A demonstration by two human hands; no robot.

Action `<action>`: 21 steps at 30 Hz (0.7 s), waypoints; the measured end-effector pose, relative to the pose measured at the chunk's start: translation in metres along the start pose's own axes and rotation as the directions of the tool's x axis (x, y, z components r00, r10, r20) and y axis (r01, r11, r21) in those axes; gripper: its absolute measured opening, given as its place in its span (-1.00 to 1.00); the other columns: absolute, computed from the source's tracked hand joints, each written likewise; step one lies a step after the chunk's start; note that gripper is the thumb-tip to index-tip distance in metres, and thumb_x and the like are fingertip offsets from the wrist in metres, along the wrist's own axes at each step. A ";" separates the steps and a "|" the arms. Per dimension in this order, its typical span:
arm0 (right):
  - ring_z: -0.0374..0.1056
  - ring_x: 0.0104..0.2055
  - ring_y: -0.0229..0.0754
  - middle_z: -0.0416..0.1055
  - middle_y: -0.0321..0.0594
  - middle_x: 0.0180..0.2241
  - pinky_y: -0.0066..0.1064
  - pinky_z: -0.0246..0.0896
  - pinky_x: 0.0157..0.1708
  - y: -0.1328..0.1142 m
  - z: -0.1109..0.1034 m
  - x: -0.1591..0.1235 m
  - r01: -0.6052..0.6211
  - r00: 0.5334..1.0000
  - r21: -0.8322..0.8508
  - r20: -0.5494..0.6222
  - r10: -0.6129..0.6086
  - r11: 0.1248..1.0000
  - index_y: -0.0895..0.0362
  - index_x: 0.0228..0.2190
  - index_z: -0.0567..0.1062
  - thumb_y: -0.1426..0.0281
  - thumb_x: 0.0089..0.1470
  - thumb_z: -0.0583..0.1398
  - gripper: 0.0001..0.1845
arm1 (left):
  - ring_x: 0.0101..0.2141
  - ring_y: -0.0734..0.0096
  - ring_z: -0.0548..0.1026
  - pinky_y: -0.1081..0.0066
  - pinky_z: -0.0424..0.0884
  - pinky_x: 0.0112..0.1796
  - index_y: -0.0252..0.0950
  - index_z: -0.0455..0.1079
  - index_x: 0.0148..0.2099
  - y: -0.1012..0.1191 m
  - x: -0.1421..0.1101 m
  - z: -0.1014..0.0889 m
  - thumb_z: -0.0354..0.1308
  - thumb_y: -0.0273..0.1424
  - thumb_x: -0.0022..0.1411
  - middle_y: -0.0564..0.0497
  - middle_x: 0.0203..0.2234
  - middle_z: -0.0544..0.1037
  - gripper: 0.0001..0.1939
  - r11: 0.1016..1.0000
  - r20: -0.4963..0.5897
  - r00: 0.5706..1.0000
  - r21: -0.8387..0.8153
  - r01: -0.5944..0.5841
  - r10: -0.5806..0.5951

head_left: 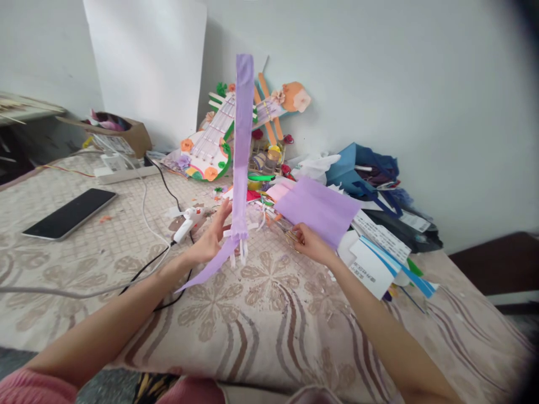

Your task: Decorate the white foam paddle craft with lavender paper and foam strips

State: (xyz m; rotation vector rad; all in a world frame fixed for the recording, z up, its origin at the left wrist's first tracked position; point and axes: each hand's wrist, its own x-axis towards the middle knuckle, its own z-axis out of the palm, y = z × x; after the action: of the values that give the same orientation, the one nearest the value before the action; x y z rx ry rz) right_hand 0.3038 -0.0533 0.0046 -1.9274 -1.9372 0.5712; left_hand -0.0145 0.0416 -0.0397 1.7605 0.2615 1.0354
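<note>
My left hand [213, 235] is closed around the lower end of a long upright strip wrapped in purple crepe paper [241, 146]. White stubs [243, 251] stick out below it, and a loose purple tail [209, 270] hangs toward my forearm. Some of the left fingers are behind the strip. My right hand [310, 243] has its fingers curled at the loop handles of a pair of scissors [291, 240], low over the cloth. Just beyond it lies a flat sheet of purple crepe paper [322, 207].
A white glue gun [187, 221] with its cord lies left of my left hand. Further left are a tablet [69, 214] and a power strip [126, 175]. A decorated paper guitar [210, 140] leans at the back. Printed papers [370, 269] and a blue bag [362, 168] are right.
</note>
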 end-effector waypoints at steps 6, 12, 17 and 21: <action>0.28 -0.46 -0.25 0.29 -0.44 -0.49 -0.45 0.11 -0.42 -0.039 0.027 0.030 0.042 0.998 0.132 -0.057 -0.035 0.990 0.09 -0.14 0.25 0.41 0.01 0.15 -0.67 | 0.40 -0.22 -0.22 -0.20 0.15 0.22 0.11 -0.39 0.45 0.025 0.001 -0.001 0.47 -0.08 -0.12 -0.11 0.45 -0.23 0.32 0.999 -0.023 1.000 0.038 0.004 -0.003; 0.33 -0.45 -0.21 0.36 -0.37 -0.49 -0.40 0.16 -0.39 -0.094 0.071 0.009 0.070 0.996 0.157 -0.060 -0.062 0.985 0.08 -0.23 0.31 0.42 0.00 0.19 -0.75 | 0.39 -0.25 -0.14 -0.27 0.10 0.22 0.12 -0.40 0.44 0.036 0.005 -0.018 0.46 -0.13 -0.08 -0.11 0.44 -0.18 0.30 0.990 -0.091 0.996 0.138 -0.011 0.023; 0.35 0.00 -0.09 0.43 -0.08 -0.08 -0.26 0.24 -0.03 -0.105 0.070 -0.020 0.188 0.982 0.185 -0.061 -0.180 0.965 0.11 -0.14 0.38 0.40 0.13 0.14 -0.78 | 0.38 -0.28 -0.15 -0.34 -0.12 0.27 0.14 -0.33 0.44 0.033 0.010 -0.026 0.48 -0.04 -0.17 -0.07 0.42 -0.08 0.32 0.991 -0.110 0.992 0.124 -0.047 0.061; 0.45 -0.18 -0.14 0.53 -0.10 -0.21 -0.28 0.36 -0.16 -0.063 0.021 -0.029 0.099 0.940 0.370 0.270 -0.209 0.924 0.15 -0.25 0.50 0.20 0.27 0.04 -0.66 | 0.39 -0.23 -0.12 -0.32 -0.27 0.30 0.13 -0.33 0.44 0.035 0.010 -0.023 0.48 -0.05 -0.15 -0.07 0.41 -0.05 0.31 0.993 -0.088 0.996 0.117 -0.022 0.033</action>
State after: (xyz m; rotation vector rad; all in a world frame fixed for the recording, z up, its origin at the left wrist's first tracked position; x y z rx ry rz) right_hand 0.2390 -0.0830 0.0196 -1.5149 -1.9746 1.1403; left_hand -0.0359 0.0471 -0.0026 1.8274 0.3609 1.1410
